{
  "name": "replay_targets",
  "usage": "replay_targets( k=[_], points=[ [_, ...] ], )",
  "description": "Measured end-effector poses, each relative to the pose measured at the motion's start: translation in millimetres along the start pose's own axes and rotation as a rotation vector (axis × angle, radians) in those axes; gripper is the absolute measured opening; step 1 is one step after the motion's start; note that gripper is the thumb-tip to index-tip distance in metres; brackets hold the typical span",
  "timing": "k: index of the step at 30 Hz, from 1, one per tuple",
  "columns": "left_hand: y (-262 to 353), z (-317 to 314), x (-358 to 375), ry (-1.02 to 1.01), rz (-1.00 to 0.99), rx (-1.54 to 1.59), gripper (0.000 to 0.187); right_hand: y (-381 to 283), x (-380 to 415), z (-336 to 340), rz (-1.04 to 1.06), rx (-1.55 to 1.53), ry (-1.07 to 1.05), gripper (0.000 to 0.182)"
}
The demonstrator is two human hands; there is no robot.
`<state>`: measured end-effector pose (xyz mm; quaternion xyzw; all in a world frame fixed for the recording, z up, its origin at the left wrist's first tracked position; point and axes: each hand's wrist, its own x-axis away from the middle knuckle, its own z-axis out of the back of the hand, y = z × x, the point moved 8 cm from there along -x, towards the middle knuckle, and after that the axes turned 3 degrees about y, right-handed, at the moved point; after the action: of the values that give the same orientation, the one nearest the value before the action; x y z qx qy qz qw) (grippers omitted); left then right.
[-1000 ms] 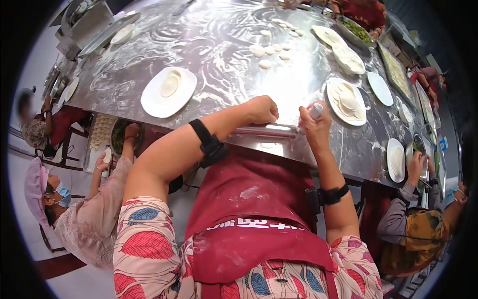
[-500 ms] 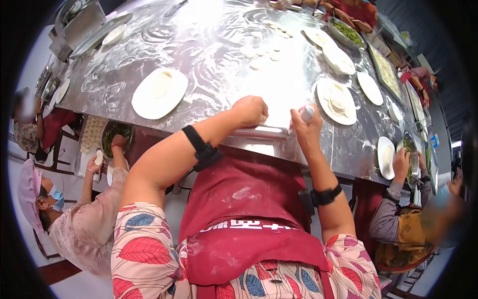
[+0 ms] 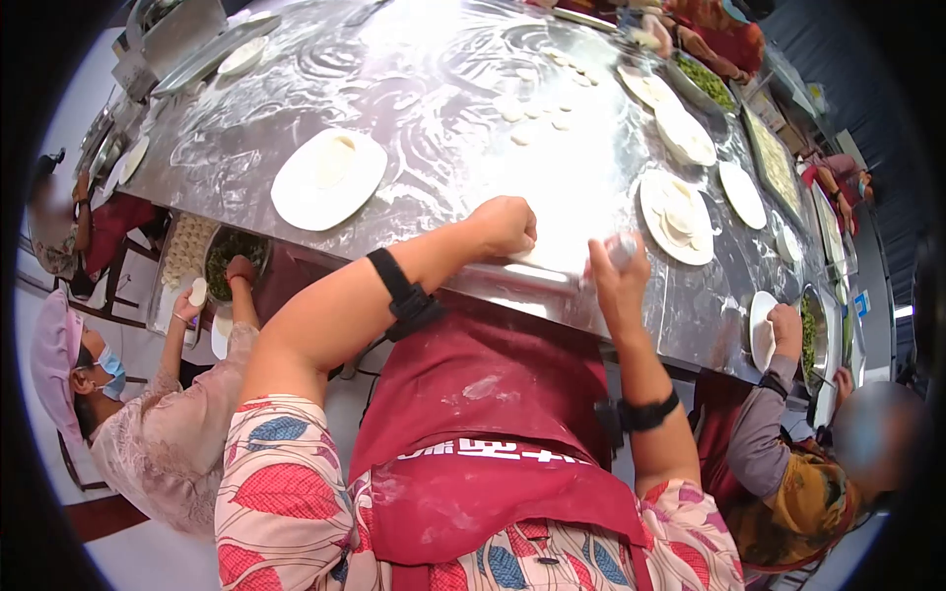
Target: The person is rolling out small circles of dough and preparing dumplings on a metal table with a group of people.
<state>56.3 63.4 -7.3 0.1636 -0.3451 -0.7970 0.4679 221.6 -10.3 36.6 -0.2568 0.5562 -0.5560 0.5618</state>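
Near the front edge of the steel table, my left hand is closed, fingers curled down, and whatever they pinch is hidden beneath them. To its right, my right hand is wrapped round a rolling pin, whose pale rounded end shows above the fist. Several small flattened dough pieces lie on the floured steel beyond my hands. On the right, close to my right hand, a white plate carries a stack of round dumpling wrappers. Strong glare washes out the surface between my hands.
Another white plate with wrappers stands to the left. More plates and bowls of green filling line the right side. A person in a pink cap sits at left, another person at right.
My right hand with the rolling pin has come slightly closer to me and to the right. My left hand has hardly moved. The seated person at right has shifted their arms.
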Motion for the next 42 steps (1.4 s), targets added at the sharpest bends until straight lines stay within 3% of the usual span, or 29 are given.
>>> replay_targets(
  k=[2, 3, 6, 9, 13, 16, 17, 21, 24, 28, 30, 32, 36, 40, 42],
  points=[
    [-7.5, 6.9, 6.2, 0.07, 0.078, 0.034, 0.015, 2.0, 23.9, 7.1, -0.016, -0.057, 0.012, 0.019],
    [-14.6, 3.3, 9.8, 0.013, 0.145, 0.131, 0.016, 3.9, 26.3, 6.6, -0.023, -0.125, 0.013, 0.019],
    [1.1, 4.8, 11.1, -0.006, 0.016, -0.012, 0.016, 9.1, -7.8, -4.3, -0.055, -0.068, 0.003, 0.02],
    [3.7, 5.8, -6.8, 0.036, 0.035, -0.087, 0.017, 8.1, -39.0, -19.6, 0.009, -0.026, -0.004, 0.02],
    [3.8, -0.4, -4.2, -0.041, -0.071, -0.017, 0.017, 3.6, -13.3, -7.2, -0.028, -0.036, -0.013, 0.019],
    [-9.0, 5.7, 5.4, -0.031, 0.042, 0.031, 0.017, 4.0, 10.9, 2.1, -0.042, -0.075, -0.003, 0.019],
    [-22.1, -3.4, 9.2, -0.137, 0.176, 0.235, 0.016, 5.6, 16.3, 3.1, -0.053, -0.102, 0.012, 0.019],
    [-2.8, 7.5, 0.5, -0.051, -0.016, -0.027, 0.017, 7.9, -36.6, -17.1, 0.006, -0.032, 0.003, 0.019],
    [0.3, 3.6, -10.6, -0.027, -0.014, -0.018, 0.018, 6.1, -42.8, -22.2, 0.004, -0.018, -0.006, 0.018],
    [-4.3, 2.0, 0.6, -0.061, -0.002, -0.073, 0.016, 0.2, 6.7, 1.4, -0.031, -0.051, -0.02, 0.015],
    [-7.0, 3.5, 6.8, -0.086, 0.04, 0.045, 0.016, 2.7, 21.7, 4.8, -0.032, -0.135, -0.002, 0.015],
    [-5.8, -6.3, 9.4, -0.158, 0.023, 0.095, 0.016, 2.9, -0.3, 1.3, 0.05, 0.015, -0.011, 0.017],
    [0.0, -0.8, -13.5, -0.029, 0.043, -0.065, 0.019, 7.9, -46.4, -23.5, -0.02, 0.023, -0.002, 0.021],
    [11.9, -3.6, -2.9, -0.12, -0.053, -0.086, 0.019, 0.2, -10.5, -3.7, -0.038, -0.013, -0.005, 0.022],
    [4.9, -4.6, 1.7, -0.15, 0.005, -0.006, 0.018, 5.0, 16.0, 6.0, -0.031, -0.042, -0.01, 0.02]
  ],
)
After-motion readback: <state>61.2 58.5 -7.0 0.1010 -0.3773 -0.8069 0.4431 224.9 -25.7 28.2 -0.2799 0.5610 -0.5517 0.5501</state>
